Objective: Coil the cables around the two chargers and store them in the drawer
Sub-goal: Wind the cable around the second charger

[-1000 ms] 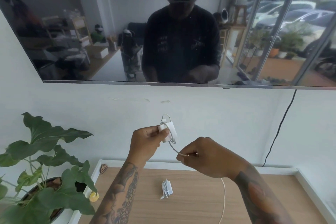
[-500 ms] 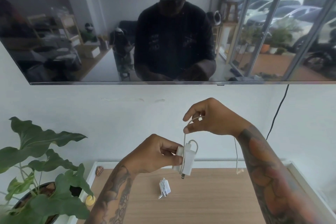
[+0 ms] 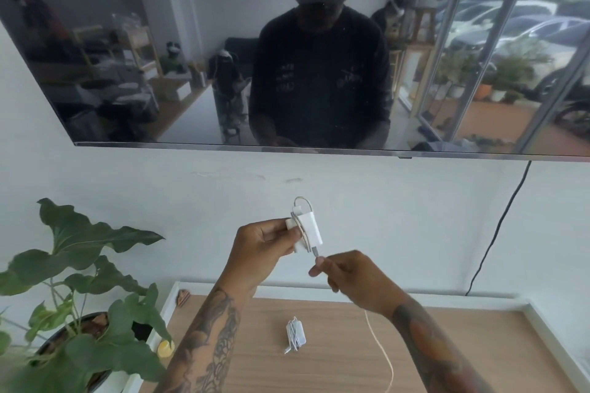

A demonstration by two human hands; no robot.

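Two hands over the wooden top (image 3: 447, 344): left hand (image 3: 258, 252) clasps charger (image 3: 308, 226), right hand (image 3: 348, 277) pinches cable (image 3: 381, 351).

White charger (image 3: 309, 228) aloft, half-wound; coiled charger (image 3: 296, 333) flat.

Held charger (image 3: 308, 228): in the left hand (image 3: 260, 252), above the table (image 3: 335, 360).
Right hand (image 3: 354, 281): just right and below it, pinching the cable (image 3: 380, 348).
Second charger (image 3: 296, 333): on the table, below both hands.
Plant (image 3: 79, 281): left of the table.
Screen (image 3: 223, 57): on the wall behind.
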